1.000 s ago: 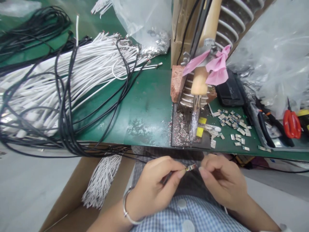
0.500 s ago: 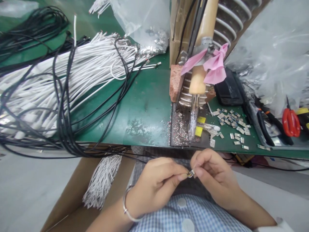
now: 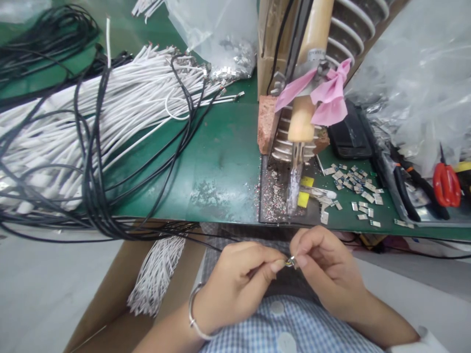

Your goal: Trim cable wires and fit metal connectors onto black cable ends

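Just off the table's front edge, my left hand [image 3: 248, 277] pinches the end of a black cable [image 3: 211, 245] between thumb and forefinger. Thin coloured wires show at its tip. Facing it, my right hand [image 3: 327, 274] has thumb and fingers closed on a small metal connector [image 3: 292, 261], which touches the wire ends. My fingertips partly hide the joint between them. Above the hands, a soldering iron [image 3: 303, 117] with a wooden handle and pink ribbon rests tip down in a coil stand, over a solder-spattered dark plate [image 3: 270, 196].
Several small metal connectors [image 3: 353, 179] lie right of the iron. Red-handled cutters [image 3: 446, 184] and black-handled pliers [image 3: 406, 193] lie in a tray at the right. White cables [image 3: 110, 117] and looped black cables [image 3: 93, 162] cover the left. An open cardboard box [image 3: 106, 289] stands below.
The head view has shifted slightly. My fingers have moved very little, and both hands keep their pinch on the cable end and the connector.
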A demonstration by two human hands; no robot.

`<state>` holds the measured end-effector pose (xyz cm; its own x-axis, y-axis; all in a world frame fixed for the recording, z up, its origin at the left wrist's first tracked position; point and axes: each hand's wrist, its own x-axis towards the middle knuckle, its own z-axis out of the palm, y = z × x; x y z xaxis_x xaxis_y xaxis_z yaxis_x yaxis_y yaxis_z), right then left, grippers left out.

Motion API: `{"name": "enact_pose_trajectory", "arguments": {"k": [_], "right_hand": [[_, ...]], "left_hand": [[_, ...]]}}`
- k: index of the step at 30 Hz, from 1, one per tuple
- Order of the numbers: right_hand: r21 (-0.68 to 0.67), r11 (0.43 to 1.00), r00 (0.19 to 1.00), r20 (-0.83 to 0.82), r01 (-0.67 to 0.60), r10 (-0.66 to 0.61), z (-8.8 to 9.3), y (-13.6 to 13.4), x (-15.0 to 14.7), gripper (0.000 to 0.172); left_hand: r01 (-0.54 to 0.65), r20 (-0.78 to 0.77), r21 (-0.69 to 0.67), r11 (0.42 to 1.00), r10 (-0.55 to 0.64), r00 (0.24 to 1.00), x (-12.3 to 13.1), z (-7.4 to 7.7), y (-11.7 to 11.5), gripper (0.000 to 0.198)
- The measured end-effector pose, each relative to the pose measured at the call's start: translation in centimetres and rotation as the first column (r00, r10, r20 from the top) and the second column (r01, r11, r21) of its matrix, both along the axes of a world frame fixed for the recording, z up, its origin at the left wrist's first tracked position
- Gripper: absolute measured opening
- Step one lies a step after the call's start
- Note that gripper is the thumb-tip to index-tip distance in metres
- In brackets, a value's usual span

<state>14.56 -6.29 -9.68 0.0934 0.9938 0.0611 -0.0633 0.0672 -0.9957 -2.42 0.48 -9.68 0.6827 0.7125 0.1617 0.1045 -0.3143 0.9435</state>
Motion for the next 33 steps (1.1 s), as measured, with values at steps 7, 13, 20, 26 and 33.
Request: {"name": "enact_pose_trajectory", "arguments": {"k": [7,13,20,26,33], "right_hand": [[0.0,1.0,1.0,0.002,0.017,-0.017,0.1,0.0,-0.2,0.011],[-0.029,0.998,0.995,-0.085,0.057,-0.06,0.0,0.1,-0.6,0.008],[-0.068,0.996,0.984,-0.164,0.065,-0.076,-0.1,0.0,-1.0,0.008],[-0.106,0.991,0.975,-0.196,0.086,-0.106,-0.3,0.0,-0.8,0.007],[-0.102,0.991,0.982,-0.156,0.088,-0.104,0.0,0.1,-0.7,0.007]], "left_hand": [[-0.04,0.004,-0.007,0.999,0.04,0.999,0.1,0.0,-0.2,0.013],[-0.087,0.032,-0.012,0.996,0.087,0.996,0.2,-0.2,-0.3,0.012],[-0.107,0.046,0.019,0.994,0.106,0.993,0.4,-0.2,-0.5,0.012],[-0.163,0.123,0.172,0.971,0.144,0.982,0.7,-1.3,-1.1,0.012],[-0.137,0.106,0.368,0.92,0.105,0.989,0.5,-1.5,-0.7,0.018]]}}
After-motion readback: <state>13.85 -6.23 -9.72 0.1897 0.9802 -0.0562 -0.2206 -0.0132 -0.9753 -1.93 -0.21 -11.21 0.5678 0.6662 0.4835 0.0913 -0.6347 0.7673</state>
